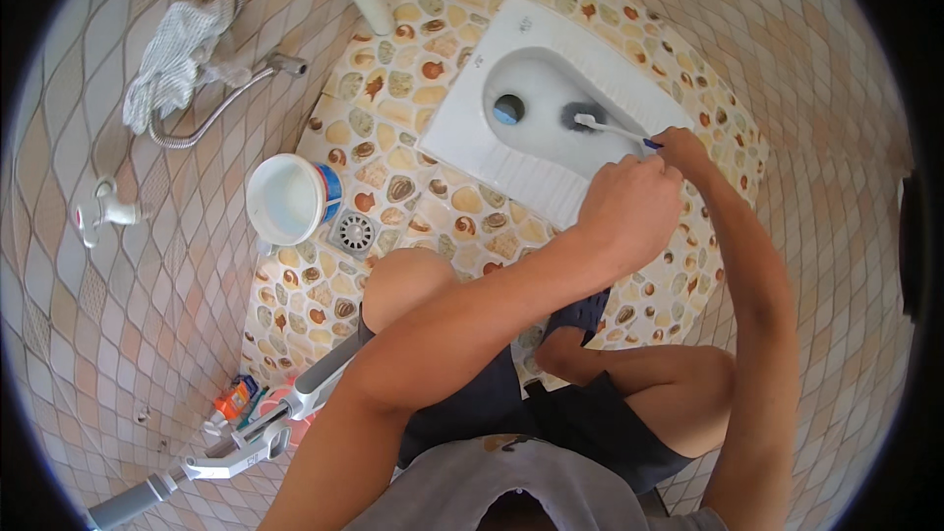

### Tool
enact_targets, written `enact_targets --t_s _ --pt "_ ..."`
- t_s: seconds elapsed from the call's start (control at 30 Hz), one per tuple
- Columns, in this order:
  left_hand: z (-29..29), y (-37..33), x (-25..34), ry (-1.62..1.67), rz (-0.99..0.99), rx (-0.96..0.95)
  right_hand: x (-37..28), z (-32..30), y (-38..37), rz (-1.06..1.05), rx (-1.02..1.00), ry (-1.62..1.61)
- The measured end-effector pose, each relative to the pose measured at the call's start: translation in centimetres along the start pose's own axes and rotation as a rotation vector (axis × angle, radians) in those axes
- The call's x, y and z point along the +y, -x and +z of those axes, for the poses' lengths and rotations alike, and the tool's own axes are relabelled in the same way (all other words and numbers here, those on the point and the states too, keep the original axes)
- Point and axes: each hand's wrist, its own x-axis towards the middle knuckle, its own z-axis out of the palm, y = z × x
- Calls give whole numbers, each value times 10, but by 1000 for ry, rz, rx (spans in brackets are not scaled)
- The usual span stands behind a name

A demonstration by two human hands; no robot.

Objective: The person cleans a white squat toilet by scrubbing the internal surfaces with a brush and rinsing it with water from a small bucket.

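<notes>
A white squat toilet (472, 143) is set in the floor ahead of me. In its basin the dark bristle head of a toilet brush (612, 129) rests against the bottom, right of the drain hole. Its white handle, with a blue part, rises toward my hands. My right hand (685, 154) grips the handle from the right. Against it, my left hand (634, 205) is closed in a fist around the handle's near end, its fingertips hidden. The end of the handle is covered by my hands.
A white bucket (286, 200) of liquid stands left, beside a floor drain (354, 232). Along the left wall are a tap (103, 212), a metal hose (211, 123) and striped gloves (175, 64). A grey-handled pole (324, 366) leans lower left near an orange bottle (236, 396).
</notes>
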Motion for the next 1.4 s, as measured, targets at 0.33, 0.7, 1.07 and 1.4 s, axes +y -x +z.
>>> enact_targets --t_s 0.33,0.7,1.07,1.4 --pt "-42 26 -6 -90 -49 39 -88 -6 -33 -45 -10 43" --pt "-51 20 0 -90 -50 60 -159 -46 -66 -174 -16 278" --pt "-93 50 2 -257 -136 -49 -157 -27 -112 -384 -88 102" --pt "-97 63 -11 -317 -223 -222 -142 101 -162 511 -598 -2057"
